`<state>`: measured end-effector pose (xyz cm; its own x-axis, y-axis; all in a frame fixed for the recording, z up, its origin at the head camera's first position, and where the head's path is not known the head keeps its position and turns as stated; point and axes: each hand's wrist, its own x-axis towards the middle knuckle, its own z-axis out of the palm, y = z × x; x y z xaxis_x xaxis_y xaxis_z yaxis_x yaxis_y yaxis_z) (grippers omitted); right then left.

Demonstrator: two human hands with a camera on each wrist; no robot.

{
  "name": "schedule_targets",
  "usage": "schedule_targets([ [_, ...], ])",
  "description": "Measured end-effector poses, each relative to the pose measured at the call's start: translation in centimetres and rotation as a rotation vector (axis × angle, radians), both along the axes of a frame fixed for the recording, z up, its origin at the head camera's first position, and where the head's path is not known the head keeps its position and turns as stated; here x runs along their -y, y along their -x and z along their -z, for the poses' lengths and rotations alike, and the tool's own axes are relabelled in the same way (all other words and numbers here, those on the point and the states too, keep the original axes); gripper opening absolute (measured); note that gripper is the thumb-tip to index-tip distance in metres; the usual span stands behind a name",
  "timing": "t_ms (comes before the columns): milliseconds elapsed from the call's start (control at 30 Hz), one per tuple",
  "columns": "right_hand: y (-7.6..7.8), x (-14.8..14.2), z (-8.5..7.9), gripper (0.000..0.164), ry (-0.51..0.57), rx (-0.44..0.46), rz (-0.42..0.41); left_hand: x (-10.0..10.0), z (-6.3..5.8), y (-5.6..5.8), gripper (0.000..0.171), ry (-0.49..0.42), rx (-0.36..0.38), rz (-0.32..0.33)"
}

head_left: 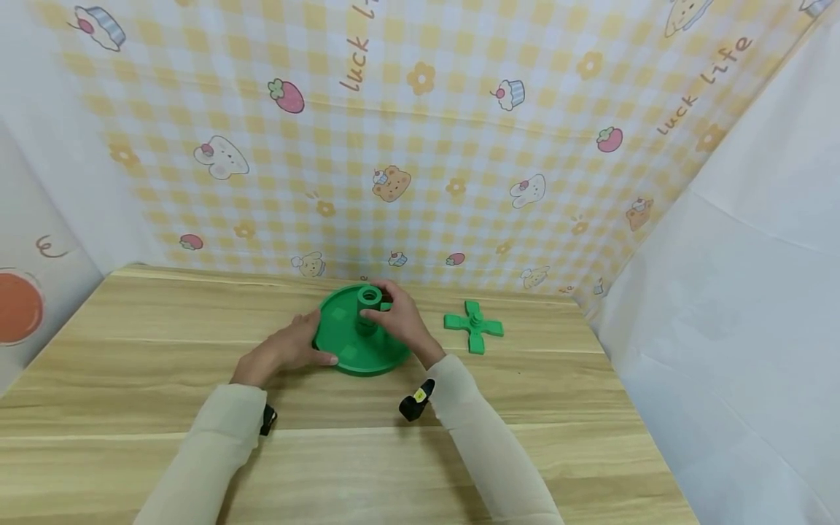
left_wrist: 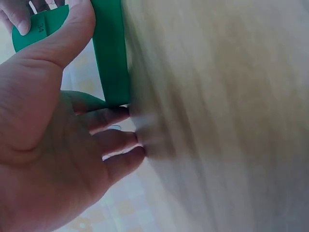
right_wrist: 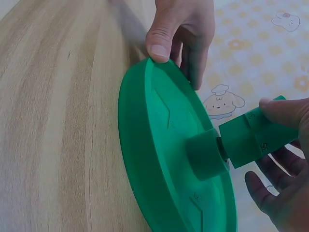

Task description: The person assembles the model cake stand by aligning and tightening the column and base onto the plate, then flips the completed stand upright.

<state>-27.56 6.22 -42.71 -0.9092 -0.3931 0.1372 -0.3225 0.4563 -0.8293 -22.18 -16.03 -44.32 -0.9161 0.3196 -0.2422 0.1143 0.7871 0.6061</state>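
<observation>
A round green dish point(head_left: 361, 362) with a raised rim lies on the table. From its middle rises a short round socket point(right_wrist: 205, 157). My left hand point(head_left: 293, 348) holds the dish's left rim, thumb over the edge and fingers along the outside. Above the socket, my right hand point(head_left: 402, 321) grips a green hollow column point(right_wrist: 244, 137) with small raised marks, between thumb and fingers. A narrow dark neck at the column's lower end meets the socket's mouth; how deep it goes is hidden. In the head view the column's open top ring faces up.
To the right of the dish lies a flat green cross-shaped piece point(head_left: 474, 326) with a small round stub in its centre. A checked cloth point(head_left: 420, 146) hangs behind the wooden table point(head_left: 341, 467), and white cloth point(head_left: 735, 306) stands along the right side.
</observation>
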Motion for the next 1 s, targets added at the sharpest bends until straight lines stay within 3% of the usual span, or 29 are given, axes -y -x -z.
schedule_targets([
  [133,-0.01,-0.05,0.08,0.052,-0.007,-0.003,-0.013,0.02,-0.17,-0.09,0.107,0.074,-0.080,-0.015],
  [267,0.04,-0.11,0.21,0.053,-0.019,0.005,-0.025,-0.03,-0.06,0.05,0.104,0.053,-0.117,-0.022],
  [567,0.21,-0.24,0.20,0.059,0.018,0.013,-0.064,0.03,0.19,0.37,0.110,0.029,-0.069,0.012],
  [1000,0.14,-0.34,0.16,0.058,0.012,-0.020,-0.004,0.22,0.50,0.67,0.109,0.043,-0.057,0.026],
])
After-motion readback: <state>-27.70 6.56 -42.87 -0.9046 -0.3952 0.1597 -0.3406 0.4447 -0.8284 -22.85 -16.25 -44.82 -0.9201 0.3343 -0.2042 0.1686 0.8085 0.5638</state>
